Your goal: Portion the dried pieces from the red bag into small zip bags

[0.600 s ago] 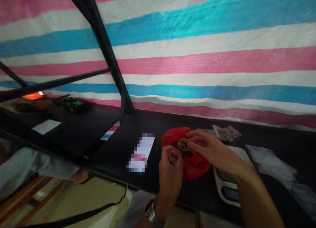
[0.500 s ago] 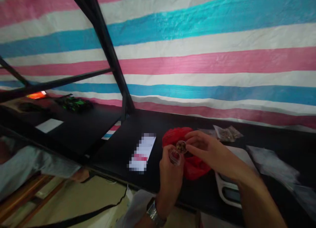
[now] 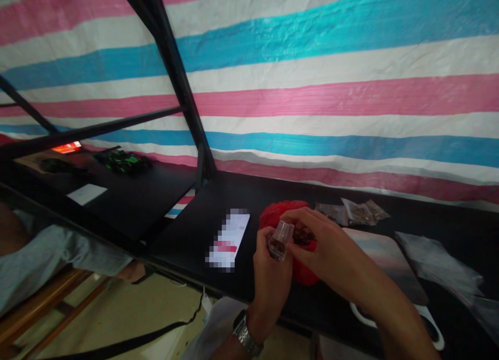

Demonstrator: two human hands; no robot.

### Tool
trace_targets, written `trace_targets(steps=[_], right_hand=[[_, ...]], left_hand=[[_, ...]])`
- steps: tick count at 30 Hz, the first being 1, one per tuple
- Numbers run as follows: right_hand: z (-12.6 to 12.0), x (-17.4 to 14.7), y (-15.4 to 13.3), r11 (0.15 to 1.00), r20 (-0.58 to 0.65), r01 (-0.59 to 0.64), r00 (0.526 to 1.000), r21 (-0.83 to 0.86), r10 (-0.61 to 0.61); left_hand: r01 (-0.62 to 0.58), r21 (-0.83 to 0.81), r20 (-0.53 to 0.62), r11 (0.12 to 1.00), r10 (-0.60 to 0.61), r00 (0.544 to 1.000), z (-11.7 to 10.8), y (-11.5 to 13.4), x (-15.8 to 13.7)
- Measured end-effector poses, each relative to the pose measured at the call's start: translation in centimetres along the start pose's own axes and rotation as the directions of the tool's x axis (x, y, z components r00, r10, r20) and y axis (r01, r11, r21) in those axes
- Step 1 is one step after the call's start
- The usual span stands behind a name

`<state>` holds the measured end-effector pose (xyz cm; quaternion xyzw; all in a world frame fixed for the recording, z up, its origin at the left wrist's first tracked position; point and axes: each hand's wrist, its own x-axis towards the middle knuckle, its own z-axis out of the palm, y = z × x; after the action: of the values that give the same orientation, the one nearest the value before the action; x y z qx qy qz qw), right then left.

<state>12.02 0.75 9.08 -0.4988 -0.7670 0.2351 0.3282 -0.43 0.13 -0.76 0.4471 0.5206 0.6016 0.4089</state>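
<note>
The left hand (image 3: 273,274) curls its fingers around a small clear lower cup (image 3: 277,251) holding brown bits, while the right hand (image 3: 331,248) pinches a clear upper cup (image 3: 286,228) between thumb and fingers, tipped narrow end up over the first. Both cups are held just above the near left part of a red bag (image 3: 280,208), in which more brown pieces (image 3: 302,236) show. A pale-plated scale (image 3: 390,266) lies to the right, partly behind the right forearm; small filled packets (image 3: 360,212) lie at the far right, and a phone (image 3: 230,240) to the left.
</note>
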Motion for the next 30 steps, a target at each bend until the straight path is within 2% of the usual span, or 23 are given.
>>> trace_targets(steps=[5, 8, 11, 15, 18, 21, 27, 30], right_hand=[[-0.3, 0.7, 1.3, 0.999, -0.098, -0.033, 0.995, -0.009, 0.032], [0.2, 1.4, 3.5, 0.983, -0.135, -0.137, 0.984, -0.12, 0.12], [1.6, 2.1, 5.5, 0.961, -0.064, -0.204, 0.979, -0.185, 0.196], [3.6, 2.9, 6.2, 0.975, -0.01, -0.158, 0.987, -0.156, 0.158], [4.2, 3.2, 6.0, 0.973, 0.036, -0.148, 0.987, -0.18, 0.157], [4.0, 3.1, 5.8, 0.965, 0.073, -0.181, 0.978, -0.19, 0.198], [2.5, 2.1, 4.8, 0.971, 0.154, -0.218, 0.96, -0.102, 0.232], [2.2, 1.6, 4.6, 0.979, 0.178, -0.177, 0.965, -0.097, 0.192]], left_hand=[[-0.021, 0.046, -0.042, 0.999, 0.023, 0.999, -0.3, 0.6, 0.2], [-0.003, 0.074, -0.075, 0.997, 0.008, 0.997, -0.6, 0.9, 0.4], [-0.008, 0.088, -0.092, 0.996, 0.016, 0.996, -0.8, 0.9, 0.7], [-0.046, 0.072, -0.1, 0.996, 0.053, 0.994, -0.8, 0.8, 1.1], [-0.067, 0.024, -0.124, 0.997, 0.07, 0.99, -0.7, 0.7, 1.4], [-0.046, -0.029, -0.163, 0.999, 0.041, 0.986, -0.7, 0.3, 1.8], [-0.037, -0.05, -0.25, 0.998, 0.023, 0.968, -1.0, -0.1, 2.2], [-0.048, -0.052, -0.253, 0.997, 0.034, 0.967, -1.1, 0.1, 2.1]])
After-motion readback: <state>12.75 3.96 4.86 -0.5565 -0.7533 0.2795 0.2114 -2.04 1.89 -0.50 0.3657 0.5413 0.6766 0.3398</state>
